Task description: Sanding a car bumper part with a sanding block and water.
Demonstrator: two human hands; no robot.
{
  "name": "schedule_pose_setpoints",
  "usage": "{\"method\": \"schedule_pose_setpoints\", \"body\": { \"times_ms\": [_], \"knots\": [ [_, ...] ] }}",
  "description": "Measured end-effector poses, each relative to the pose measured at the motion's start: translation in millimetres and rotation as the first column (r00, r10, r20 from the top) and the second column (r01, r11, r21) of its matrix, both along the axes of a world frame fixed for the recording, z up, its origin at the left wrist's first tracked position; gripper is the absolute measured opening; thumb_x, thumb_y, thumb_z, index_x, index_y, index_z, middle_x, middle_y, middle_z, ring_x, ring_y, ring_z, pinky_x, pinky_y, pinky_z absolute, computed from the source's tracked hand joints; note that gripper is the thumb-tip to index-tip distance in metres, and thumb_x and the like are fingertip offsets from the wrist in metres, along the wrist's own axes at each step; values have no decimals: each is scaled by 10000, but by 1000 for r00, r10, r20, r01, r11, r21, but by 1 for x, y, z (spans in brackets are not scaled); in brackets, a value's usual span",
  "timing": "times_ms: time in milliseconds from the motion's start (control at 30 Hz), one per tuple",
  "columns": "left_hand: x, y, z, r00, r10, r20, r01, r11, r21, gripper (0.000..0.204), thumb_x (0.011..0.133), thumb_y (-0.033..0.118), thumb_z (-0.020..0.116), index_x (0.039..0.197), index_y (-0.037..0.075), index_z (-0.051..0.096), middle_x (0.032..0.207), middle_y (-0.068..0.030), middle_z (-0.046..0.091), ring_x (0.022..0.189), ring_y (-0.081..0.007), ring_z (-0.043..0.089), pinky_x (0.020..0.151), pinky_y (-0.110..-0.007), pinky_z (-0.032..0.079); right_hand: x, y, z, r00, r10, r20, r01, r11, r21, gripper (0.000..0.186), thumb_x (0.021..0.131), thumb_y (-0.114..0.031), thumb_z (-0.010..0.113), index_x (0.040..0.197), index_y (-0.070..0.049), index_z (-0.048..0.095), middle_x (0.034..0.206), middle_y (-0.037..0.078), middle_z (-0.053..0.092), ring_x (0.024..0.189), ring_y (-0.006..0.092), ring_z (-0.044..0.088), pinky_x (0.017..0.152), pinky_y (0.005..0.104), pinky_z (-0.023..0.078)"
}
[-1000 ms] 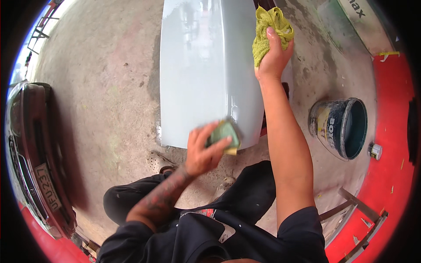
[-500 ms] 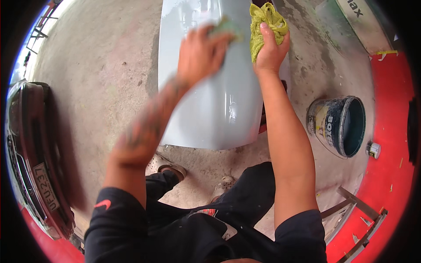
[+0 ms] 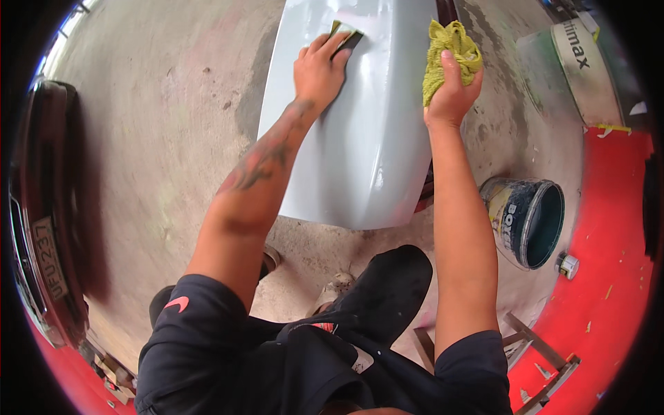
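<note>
My left hand presses a folded piece of sandpaper, dark with a greenish edge, against the top of a glossy light grey car body panel. Its fingers are closed over the near side of the piece. A bunched yellow-green towel is gripped in my right hand, thumb on top, at the panel's right edge. The panel's surface looks wet, with pale streaks beyond my left hand. What supports the panel is mostly hidden under it.
On the concrete floor to the right stand a dark bucket of liquid and a small can. A red panel borders the right side, near a metal frame. At left sits a dark red car bumper.
My left hand, blurred before, now shows sharply on the panel with the sandpaper. The view has shifted, so the panel and towel appear farther right. My right hand keeps its hold on the towel.
</note>
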State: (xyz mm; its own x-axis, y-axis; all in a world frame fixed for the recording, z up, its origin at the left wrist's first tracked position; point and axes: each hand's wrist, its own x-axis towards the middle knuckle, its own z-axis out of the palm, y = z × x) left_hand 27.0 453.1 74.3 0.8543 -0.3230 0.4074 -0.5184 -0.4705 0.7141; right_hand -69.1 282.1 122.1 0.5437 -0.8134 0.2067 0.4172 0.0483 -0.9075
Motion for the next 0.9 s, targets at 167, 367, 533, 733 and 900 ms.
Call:
{"method": "schedule_pose_setpoints", "body": {
  "times_ms": [167,367,533,733,900],
  "knots": [
    [-164,34,-15,981,-186,-52,186,982,1,381,887,113,651,1263,157,684,1394,-217,562,1214,-363,553,1002,-471,407,-17,-20,5,997,-57,-45,56,998,-27,417,851,-132,734,1187,17,539,1109,100,628,963,187,620,871,312,508],
    [-123,57,-38,985,-169,-32,170,984,43,398,898,131,653,1294,165,668,1330,-195,612,1131,-354,586,978,-485,431,-13,-2,16,956,-63,-288,-28,953,-301,421,863,-154,744,1203,6,554,1111,95,632,963,199,631,874,317,511],
    [-5,53,-53,966,141,-217,-125,988,85,317,949,187,593,1258,191,663,1231,-162,641,953,-394,608,822,-508,471,4,6,0,876,-223,-428,-126,750,-649,459,795,-254,796,1110,-19,560,1089,121,541,981,269,576,880,396,484],
    [-226,125,-48,969,9,-248,11,997,81,440,905,125,661,1342,163,634,1422,-204,534,1179,-364,553,1010,-457,404,-4,-5,13,822,-365,-436,-118,640,-759,476,790,-280,800,1105,-19,558,1085,139,528,999,315,560,875,435,480],
    [-120,143,-104,941,237,-241,-202,966,160,389,938,190,649,1327,186,642,1352,-201,586,1108,-388,577,965,-456,447,1,6,6,831,-361,-423,-123,624,-772,479,777,-280,801,1102,-25,560,1078,144,530,1005,333,552,886,447,469]
  ]
}}
